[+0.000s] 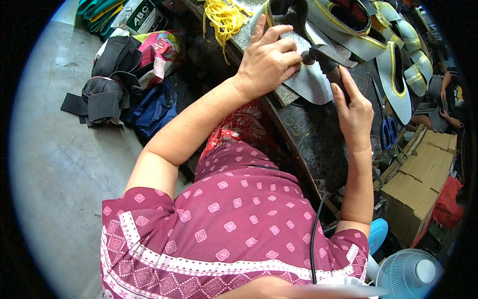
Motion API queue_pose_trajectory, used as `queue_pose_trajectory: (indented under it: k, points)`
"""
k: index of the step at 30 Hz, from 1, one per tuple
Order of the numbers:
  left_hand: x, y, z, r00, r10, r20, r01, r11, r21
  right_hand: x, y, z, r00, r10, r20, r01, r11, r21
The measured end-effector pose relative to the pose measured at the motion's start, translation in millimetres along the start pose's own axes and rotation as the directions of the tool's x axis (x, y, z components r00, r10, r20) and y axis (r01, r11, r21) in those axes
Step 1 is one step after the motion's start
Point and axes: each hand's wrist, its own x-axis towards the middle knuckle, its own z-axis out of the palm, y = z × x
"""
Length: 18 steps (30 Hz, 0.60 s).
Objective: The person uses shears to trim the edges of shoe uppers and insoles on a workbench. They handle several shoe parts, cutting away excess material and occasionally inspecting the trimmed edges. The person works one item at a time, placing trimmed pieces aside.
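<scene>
My right hand (356,112) is closed round the handle of a hammer (332,74), its index finger and thumb stretched along the handle. The dark hammer head, with one curved, flattened end, hangs over a grey shoe upper (312,82) with a yellowish edge at its opening. Bent fingers of my left hand (269,62) grip and press that upper on a pale slab (287,95) on the dark workbench (311,129). What lies under those fingertips is hidden.
More grey shoe uppers (396,82) spread along the bench's far right. Blue-handled scissors (388,132) lie right of my right hand, yellow strips (224,20) at the far edge. Cardboard boxes (416,169) and a fan (411,274) stand right; black fabric strips (107,94) lie left.
</scene>
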Motion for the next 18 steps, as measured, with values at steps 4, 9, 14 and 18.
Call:
queue_pose_trajectory:
  k: [4, 9, 14, 18]
  points:
    - [-3, -4, -5, 0.999, -0.042, 0.002, 0.042, 0.999, 0.004, -7, 3, -2, 1.000, -0.003, 0.018, 0.003, 1.000, -0.002]
    - [-5, -9, -3, 0.999, 0.004, 0.032, -0.004, 1.000, -0.025, 5, 9, -15, 1.000, -0.021, 0.009, 0.020, 0.997, 0.068]
    - [-5, -8, 1, 0.999, 0.042, -0.006, -0.042, 0.999, -0.001, 10, 10, -31, 0.966, 0.174, -0.190, -0.052, 0.853, 0.519]
    - [-5, -9, -2, 0.999, 0.048, 0.026, -0.047, 0.999, -0.019, -6, -5, 3, 0.999, -0.036, -0.014, 0.036, 0.999, -0.008]
